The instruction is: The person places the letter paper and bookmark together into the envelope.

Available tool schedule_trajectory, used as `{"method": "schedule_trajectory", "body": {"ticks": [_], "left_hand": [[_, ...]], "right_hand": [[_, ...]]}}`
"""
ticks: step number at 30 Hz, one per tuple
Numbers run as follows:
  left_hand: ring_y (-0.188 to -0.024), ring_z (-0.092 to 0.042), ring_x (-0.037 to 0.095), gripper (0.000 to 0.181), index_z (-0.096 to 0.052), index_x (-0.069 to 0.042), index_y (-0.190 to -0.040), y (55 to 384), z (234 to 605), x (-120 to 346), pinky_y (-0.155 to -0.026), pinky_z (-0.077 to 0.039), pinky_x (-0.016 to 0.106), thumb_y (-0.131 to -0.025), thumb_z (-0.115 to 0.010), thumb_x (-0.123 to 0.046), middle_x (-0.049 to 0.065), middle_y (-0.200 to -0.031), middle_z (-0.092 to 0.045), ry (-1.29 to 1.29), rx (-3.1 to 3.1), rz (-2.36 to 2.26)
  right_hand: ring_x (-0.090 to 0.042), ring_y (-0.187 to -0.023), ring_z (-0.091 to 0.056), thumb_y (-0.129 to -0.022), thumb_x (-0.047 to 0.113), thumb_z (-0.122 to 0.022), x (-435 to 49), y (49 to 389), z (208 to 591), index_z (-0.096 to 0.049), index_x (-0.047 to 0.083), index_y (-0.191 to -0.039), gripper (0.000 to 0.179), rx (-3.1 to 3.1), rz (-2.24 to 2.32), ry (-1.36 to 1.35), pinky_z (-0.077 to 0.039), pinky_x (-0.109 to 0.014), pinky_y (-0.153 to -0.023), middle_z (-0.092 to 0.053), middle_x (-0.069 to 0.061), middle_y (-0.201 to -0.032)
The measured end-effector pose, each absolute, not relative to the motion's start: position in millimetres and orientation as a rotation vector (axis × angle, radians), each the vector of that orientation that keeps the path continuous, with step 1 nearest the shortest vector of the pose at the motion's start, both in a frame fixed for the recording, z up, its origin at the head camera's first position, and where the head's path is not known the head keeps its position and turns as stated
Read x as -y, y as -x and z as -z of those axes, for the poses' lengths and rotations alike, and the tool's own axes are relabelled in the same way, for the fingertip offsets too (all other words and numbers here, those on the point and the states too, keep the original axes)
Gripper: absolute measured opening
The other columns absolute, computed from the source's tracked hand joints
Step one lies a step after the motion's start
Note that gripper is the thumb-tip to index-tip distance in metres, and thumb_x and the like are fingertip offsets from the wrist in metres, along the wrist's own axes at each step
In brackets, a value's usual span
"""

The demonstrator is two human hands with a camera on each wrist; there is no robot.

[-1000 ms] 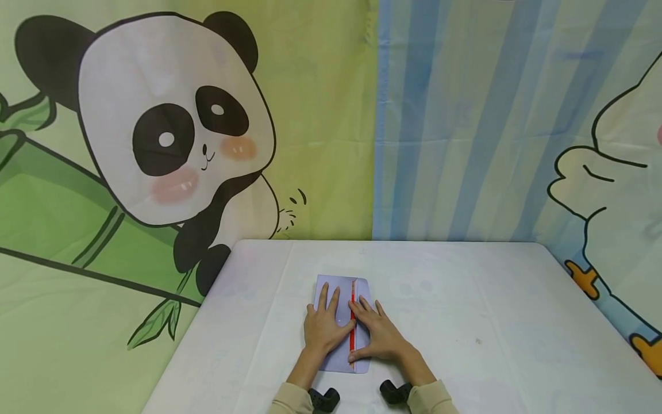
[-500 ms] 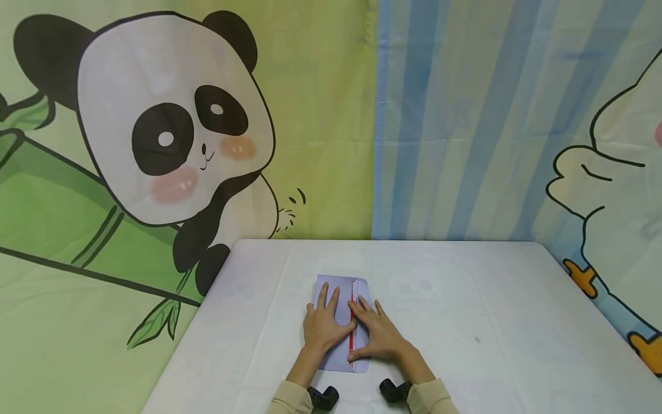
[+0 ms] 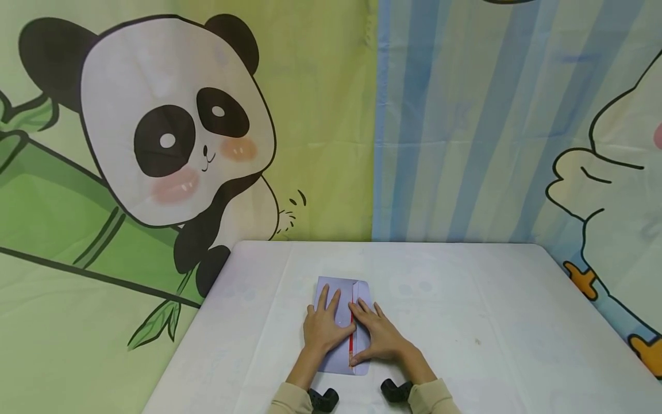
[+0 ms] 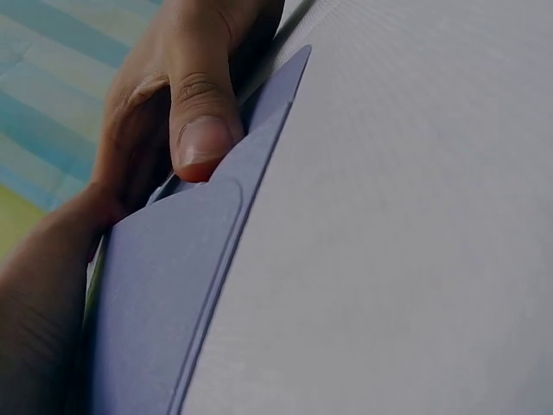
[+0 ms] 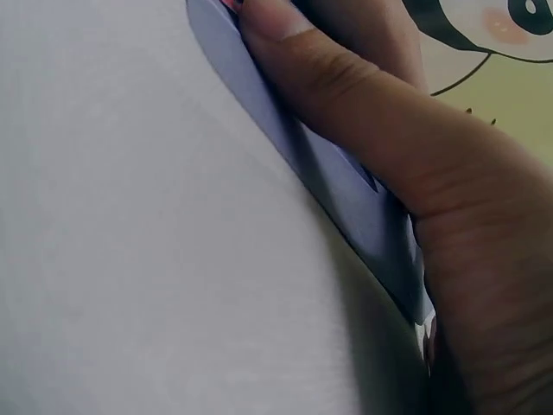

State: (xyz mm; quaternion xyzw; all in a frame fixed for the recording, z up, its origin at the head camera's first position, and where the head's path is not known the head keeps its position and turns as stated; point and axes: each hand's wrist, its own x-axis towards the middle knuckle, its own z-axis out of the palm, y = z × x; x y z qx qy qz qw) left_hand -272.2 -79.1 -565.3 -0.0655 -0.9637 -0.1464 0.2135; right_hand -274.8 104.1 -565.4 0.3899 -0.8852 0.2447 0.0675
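A lavender envelope (image 3: 343, 310) lies upright on the white table, with a narrow flap (image 3: 364, 292) along its right side. A thin red strip (image 3: 351, 345) shows beside the flap's fold. My left hand (image 3: 324, 330) rests on the envelope's left part with fingers spread, its thumb reaching the red strip. My right hand (image 3: 384, 338) lies over the flap, fingers spread and fingertips at the strip. Its thumb (image 4: 204, 138) touches the envelope (image 4: 164, 285) at a curved edge in the left wrist view. The right wrist view shows that thumb (image 5: 302, 52) along the envelope's edge (image 5: 346, 207).
The white table (image 3: 465, 305) extends around the envelope. Black wrist devices sit by both sleeves, the left one (image 3: 324, 400) and the right one (image 3: 396, 391). Behind the table hangs a cloth printed with a panda (image 3: 176, 69) and blue stripes.
The right thumb has slid slightly down and right along the red strip. Otherwise both hands hold their places on the envelope, and the head view has tilted a little.
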Motion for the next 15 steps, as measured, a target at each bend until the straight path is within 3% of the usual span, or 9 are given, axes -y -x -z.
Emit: {"method": "schedule_trajectory", "body": {"ticks": [15], "left_hand": [[-0.073,-0.047,0.029,0.085,-0.049,-0.024,-0.136,271.5,567.4,78.2,-0.053,-0.042,0.031,-0.062,-0.062,-0.064,0.006,-0.146,-0.033,0.167,2.649,0.391]], "right_hand": [[-0.025,-0.137,-0.02,-0.052,0.077,-0.064,-100.9,273.3,567.5,-0.029,0.008,-0.145,0.121,2.662,-0.686,-1.096,-0.01,-0.054,-0.106,-0.034,-0.009,-0.146]]}}
